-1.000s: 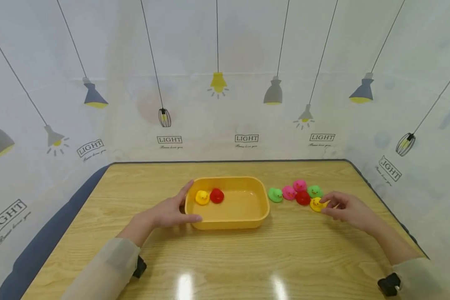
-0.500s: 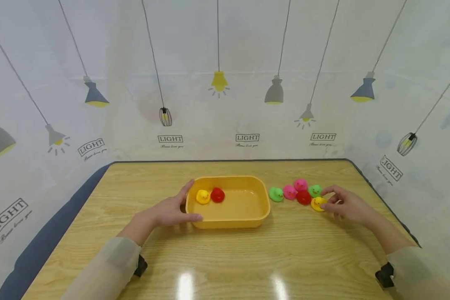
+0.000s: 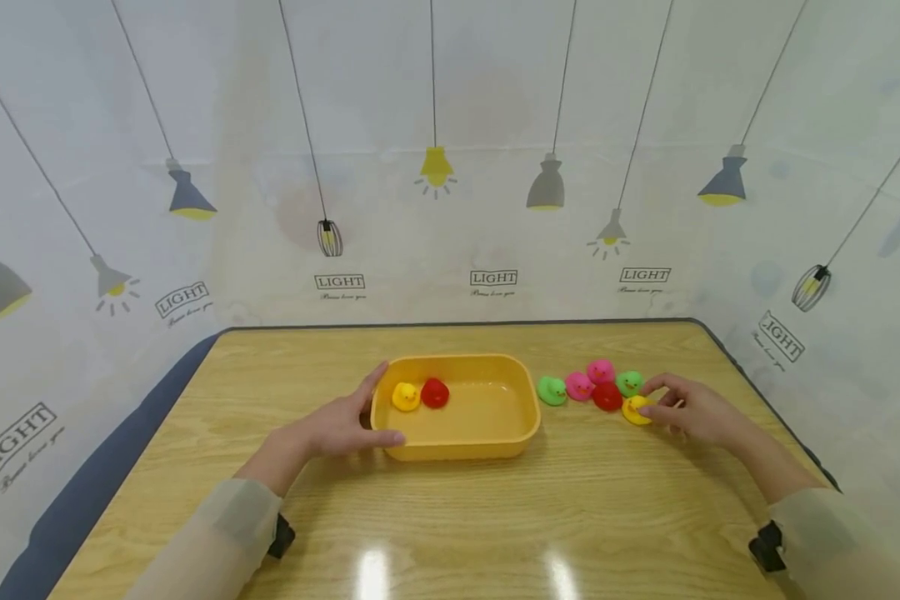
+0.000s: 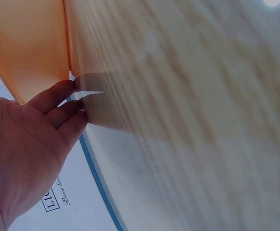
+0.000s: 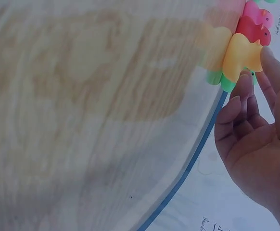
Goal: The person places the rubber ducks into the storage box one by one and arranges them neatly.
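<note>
My left hand rests spread against the left end of a yellow plastic tray, thumb along the front rim and index finger at the back-left corner. In the left wrist view its fingers touch the tray's wall low by the tabletop. A yellow rubber duck and a red one sit inside, toward the left. Right of the tray, my right hand pinches another yellow rubber duck between thumb and fingers. That duck is still among its neighbours on the table.
Between the tray and my right hand lie green ducks, pink ducks and a red duck, close together. A wooden table carries everything. Behind it hangs a lamp-print curtain.
My right hand has closed in on the yellow duck, its fingers shifting slightly farther back and round it. The left hand and the tray keep their places.
</note>
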`<action>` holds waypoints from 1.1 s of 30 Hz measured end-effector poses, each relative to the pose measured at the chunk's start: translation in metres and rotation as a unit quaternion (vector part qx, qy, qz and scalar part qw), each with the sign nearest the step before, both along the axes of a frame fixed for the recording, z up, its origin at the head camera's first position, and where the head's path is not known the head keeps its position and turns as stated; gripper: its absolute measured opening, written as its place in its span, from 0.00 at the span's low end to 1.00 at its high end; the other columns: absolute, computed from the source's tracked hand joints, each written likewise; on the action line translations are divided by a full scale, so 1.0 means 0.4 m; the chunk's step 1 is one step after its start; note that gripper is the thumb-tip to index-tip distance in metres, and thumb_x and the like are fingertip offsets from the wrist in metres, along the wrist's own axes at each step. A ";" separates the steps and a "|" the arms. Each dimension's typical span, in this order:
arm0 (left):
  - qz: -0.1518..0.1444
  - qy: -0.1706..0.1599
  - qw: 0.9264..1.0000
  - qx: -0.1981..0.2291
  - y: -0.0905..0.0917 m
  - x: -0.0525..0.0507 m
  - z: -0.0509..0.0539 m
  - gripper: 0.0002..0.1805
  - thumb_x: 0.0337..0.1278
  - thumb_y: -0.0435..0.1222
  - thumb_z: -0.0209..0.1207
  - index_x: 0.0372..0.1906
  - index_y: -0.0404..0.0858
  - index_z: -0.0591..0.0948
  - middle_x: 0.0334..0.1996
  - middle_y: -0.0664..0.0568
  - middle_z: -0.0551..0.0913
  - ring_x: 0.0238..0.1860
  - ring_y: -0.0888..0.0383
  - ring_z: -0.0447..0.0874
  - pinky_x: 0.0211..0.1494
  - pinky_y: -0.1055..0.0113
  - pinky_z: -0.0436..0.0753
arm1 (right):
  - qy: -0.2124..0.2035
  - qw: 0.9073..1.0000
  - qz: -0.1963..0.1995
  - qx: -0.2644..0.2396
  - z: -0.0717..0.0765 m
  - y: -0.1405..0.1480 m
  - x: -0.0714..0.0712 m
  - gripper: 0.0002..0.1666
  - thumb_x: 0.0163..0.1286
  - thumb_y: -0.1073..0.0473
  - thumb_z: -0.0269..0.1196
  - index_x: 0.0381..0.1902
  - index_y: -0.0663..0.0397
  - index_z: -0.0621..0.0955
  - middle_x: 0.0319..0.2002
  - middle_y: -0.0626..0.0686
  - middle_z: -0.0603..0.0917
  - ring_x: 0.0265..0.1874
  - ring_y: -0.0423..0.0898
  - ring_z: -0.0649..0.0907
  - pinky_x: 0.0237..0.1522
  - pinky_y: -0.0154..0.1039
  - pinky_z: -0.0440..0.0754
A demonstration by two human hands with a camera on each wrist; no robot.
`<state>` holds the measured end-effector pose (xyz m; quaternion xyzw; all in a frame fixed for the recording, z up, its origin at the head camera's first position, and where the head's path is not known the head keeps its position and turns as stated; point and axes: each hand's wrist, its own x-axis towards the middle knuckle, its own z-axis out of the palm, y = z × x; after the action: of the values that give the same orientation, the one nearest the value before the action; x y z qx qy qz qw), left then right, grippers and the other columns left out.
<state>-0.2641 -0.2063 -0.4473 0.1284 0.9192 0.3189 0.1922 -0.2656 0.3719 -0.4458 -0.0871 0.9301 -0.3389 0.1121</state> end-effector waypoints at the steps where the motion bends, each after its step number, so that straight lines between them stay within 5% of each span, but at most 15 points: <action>1: 0.001 -0.001 1.000 0.000 0.000 0.001 -0.001 0.70 0.58 0.71 0.71 0.90 0.67 0.34 0.85 0.38 0.65 0.79 0.38 0.72 0.85 0.33 0.64 | 0.000 1.000 -0.001 0.002 0.000 -0.001 -0.001 0.25 0.81 0.46 0.68 0.64 0.54 0.79 0.38 0.55 0.85 0.30 0.49 0.81 0.27 0.40 0.79; 13: 0.004 -0.004 1.000 0.003 -0.003 -0.001 -0.006 0.70 0.57 0.71 0.71 0.90 0.69 0.34 0.85 0.40 0.66 0.78 0.39 0.74 0.84 0.32 0.66 | -0.038 0.998 0.034 -0.038 0.004 0.021 0.003 0.19 0.82 0.57 0.66 0.64 0.58 0.78 0.37 0.56 0.83 0.28 0.50 0.81 0.27 0.40 0.82; 33: 0.001 -0.005 1.000 0.000 0.001 0.005 0.001 0.69 0.58 0.71 0.71 0.90 0.68 0.34 0.86 0.39 0.66 0.78 0.38 0.73 0.85 0.33 0.66 | -0.078 0.995 0.033 -0.047 0.009 0.039 0.011 0.32 0.77 0.56 0.72 0.72 0.56 0.74 0.42 0.57 0.82 0.31 0.51 0.80 0.31 0.39 0.82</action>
<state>-0.2621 -0.2060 -0.4469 0.1259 0.9182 0.3201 0.1964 -0.2611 0.3875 -0.4421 -0.0961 0.8982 -0.3841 0.1909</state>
